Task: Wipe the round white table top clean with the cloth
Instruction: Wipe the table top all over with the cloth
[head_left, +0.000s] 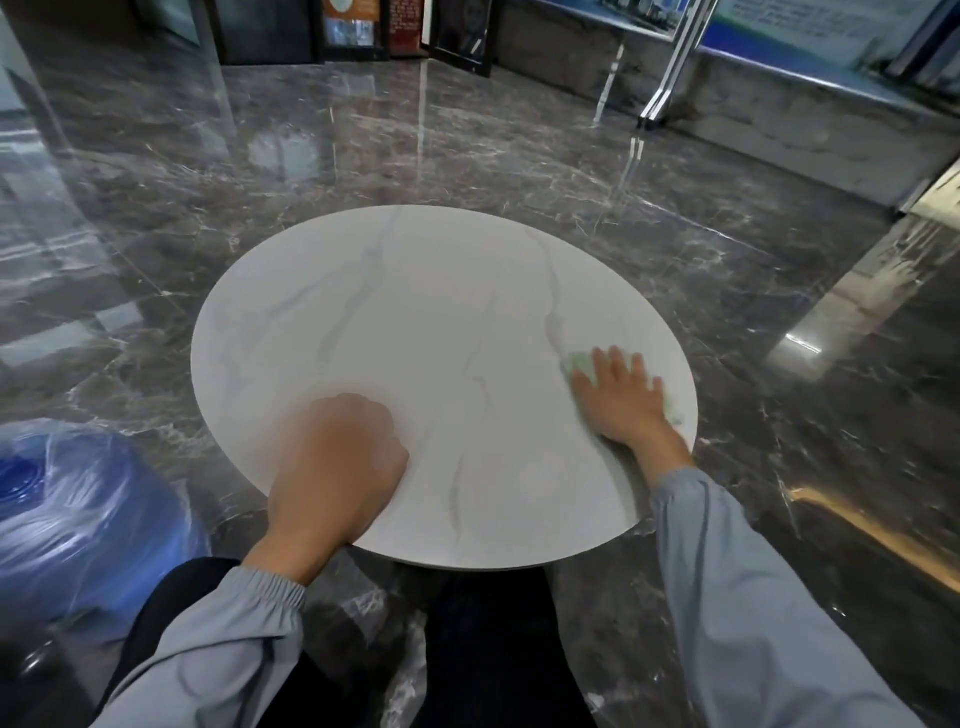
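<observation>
Right hand (626, 397) is pressing flat, fingers spread, on the cloth (579, 366) at four o'clock of the desk (415, 322); left hand (337, 457), its grip curled shut and empty, is bracing the seven o'clock rim; overlapping strokes would be covering best

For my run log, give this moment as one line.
right hand: flat on cloth | near table top right edge | left hand: fisted, near edge

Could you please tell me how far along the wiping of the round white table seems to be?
Done: hard to judge; the table top shows only grey veining, no obvious dirt or wipe marks. In hand: the right hand presses the pale green cloth flat near the right edge, while the left hand, curled, rests on the near left rim. Left: the far and left areas, where the cloth is not.
</observation>
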